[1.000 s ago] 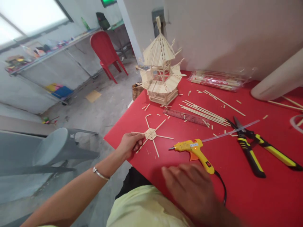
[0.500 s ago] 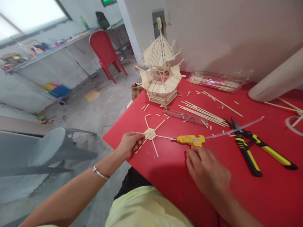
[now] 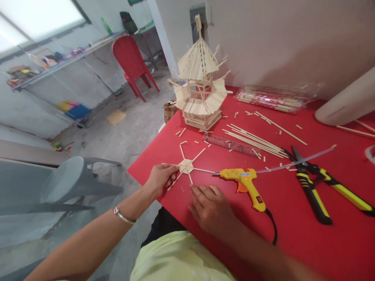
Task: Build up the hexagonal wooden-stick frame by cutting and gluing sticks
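Observation:
A spider-web-shaped piece of thin wooden sticks (image 3: pixel 186 166), with a woven centre and several spokes, lies near the table's left edge. My left hand (image 3: pixel 161 177) pinches it by its left side, between thumb and fingers. At the lower spoke is my right hand (image 3: pixel 212 205), its fingers loosely bent and apart, covering that spoke's end; whether they press on it I cannot tell. A yellow glue gun (image 3: pixel 240 175) rests on its side right of the web, nozzle close to the right spoke's tip, its small light glowing orange.
Behind stands a stick-built pagoda model (image 3: pixel 202 78) on the red table (image 3: pixel 295 253). Around lie a clear ruler (image 3: pixel 231 145), long sticks (image 3: pixel 254 141), cut bits, black-yellow pliers (image 3: pixel 315 195) and a bag of sticks (image 3: pixel 271 97). A grey stool (image 3: pixel 70 175) is at left.
My right hand has left the glue gun's handle and moved left to the web's lower spoke. The gun stays on the table. My left hand keeps its hold.

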Available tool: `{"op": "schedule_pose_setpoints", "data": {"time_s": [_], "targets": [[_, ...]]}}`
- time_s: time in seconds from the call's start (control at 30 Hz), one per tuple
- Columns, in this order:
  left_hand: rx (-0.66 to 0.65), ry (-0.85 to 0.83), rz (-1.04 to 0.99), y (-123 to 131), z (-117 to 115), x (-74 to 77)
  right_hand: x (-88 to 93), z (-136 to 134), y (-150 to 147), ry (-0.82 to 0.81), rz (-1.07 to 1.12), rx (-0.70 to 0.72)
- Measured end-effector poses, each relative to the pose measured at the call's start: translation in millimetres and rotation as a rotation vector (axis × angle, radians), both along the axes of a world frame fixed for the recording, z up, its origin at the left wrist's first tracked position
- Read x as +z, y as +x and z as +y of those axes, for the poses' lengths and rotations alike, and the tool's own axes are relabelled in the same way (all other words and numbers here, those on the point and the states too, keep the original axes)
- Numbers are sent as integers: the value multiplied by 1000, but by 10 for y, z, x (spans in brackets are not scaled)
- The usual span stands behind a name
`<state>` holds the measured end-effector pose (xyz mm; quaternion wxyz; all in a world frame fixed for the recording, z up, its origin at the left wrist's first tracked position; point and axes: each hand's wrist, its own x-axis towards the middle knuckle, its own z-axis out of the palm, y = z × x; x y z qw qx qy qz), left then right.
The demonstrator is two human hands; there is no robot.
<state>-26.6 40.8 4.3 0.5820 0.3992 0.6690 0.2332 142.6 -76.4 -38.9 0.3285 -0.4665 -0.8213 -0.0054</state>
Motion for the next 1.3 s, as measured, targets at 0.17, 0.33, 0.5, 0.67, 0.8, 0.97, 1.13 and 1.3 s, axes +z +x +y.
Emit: {"op": "schedule_pose_setpoints", "data": {"time_s": [0.17,0.33,0.5,0.67,0.8,0.97,1.13,1.3], "targets": [[-10,-1,-12,-27,8,-27,23,9,0,-12,49,-3],[-22,-2,-16,-22,11,-20,10,17,3,-11,51,-1],[-17,-11,-20,-18,9,-16,19,17,4,-7,43,-7],[-24,-8,-31,-31,12,-28,45,19,13,13,37,-24],[-25,-8,-34,-27,11,-24,36,11,22,-2,29,-44],[-9,-16,-32,-9,5,-8,8,5,12,1,35,-27],[-11,-13,-33,-11,-7,-1,5,6,9,-9,25,-29],[-5,2,-41,-17,-10,-26,11,3,9,-12,26,-26]]}}
